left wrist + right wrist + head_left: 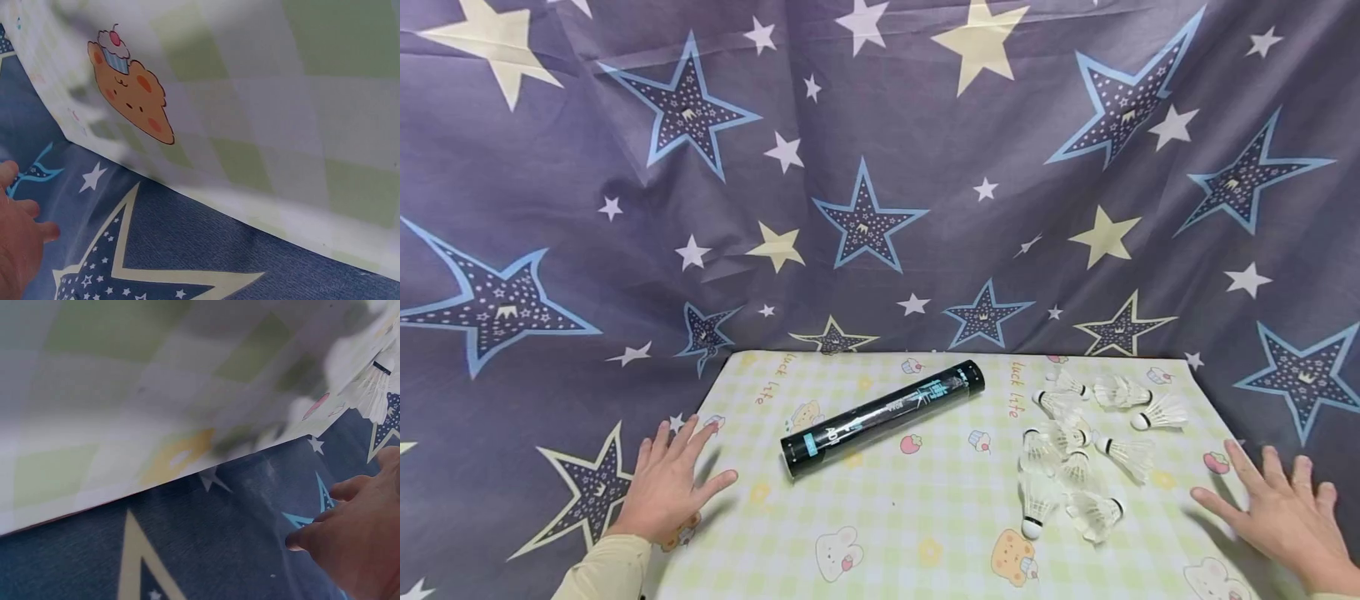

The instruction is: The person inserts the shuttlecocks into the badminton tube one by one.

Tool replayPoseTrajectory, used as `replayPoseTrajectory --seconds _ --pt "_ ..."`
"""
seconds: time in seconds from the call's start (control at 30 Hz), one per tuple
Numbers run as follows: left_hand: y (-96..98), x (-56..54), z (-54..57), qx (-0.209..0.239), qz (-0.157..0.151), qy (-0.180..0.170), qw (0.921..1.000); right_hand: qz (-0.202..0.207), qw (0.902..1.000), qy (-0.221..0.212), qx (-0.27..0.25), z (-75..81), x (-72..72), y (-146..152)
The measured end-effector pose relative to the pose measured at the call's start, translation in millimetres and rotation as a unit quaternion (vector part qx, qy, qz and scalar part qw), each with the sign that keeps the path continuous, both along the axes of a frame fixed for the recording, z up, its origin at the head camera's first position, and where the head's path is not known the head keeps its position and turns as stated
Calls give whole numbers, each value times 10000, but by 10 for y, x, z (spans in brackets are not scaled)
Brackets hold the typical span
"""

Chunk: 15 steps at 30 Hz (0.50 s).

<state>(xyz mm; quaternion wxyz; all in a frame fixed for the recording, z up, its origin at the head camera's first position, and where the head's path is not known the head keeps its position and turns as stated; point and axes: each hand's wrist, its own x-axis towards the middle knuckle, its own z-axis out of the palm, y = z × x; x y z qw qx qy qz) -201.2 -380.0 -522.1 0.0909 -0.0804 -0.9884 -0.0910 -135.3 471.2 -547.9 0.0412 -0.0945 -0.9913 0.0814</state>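
Observation:
A black shuttlecock tube (pixel 883 417) lies slantwise on the table in the head view, its right end farther back. Several white shuttlecocks (pixel 1075 467) are scattered in a loose group to the right of the tube. My left hand (pixel 668 483) hovers at the table's left edge with fingers spread, holding nothing; the tube is the nearest thing to it. Over the right edge, my right hand (pixel 1285 512) is spread too and holds nothing, with the shuttlecocks to its left. Part of each hand shows in its own wrist view, left (pixel 22 244) and right (pixel 356 531).
A green-and-white checked cloth (pixel 917 533) with cartoon prints covers the table. Behind it and at both sides hangs a dark curtain (pixel 865 108) patterned with stars. One shuttlecock (pixel 375 387) shows near the table edge in the right wrist view.

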Motion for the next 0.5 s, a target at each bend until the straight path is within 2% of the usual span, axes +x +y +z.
replayPoseTrajectory --seconds 0.17,0.3,0.4,0.5 --pt "25 -37 -13 85 -74 15 9999 71 9999 -36 -61 -20 -5 -21" --pt "135 -49 -6 98 -39 -28 9999 79 9996 -121 -250 14 -55 -62" --pt "324 -70 26 181 -114 127 9997 6 9975 -288 -646 126 -95 -172" --pt "646 -146 86 215 -355 297 9987 84 9938 -136 -1097 261 -124 -386"
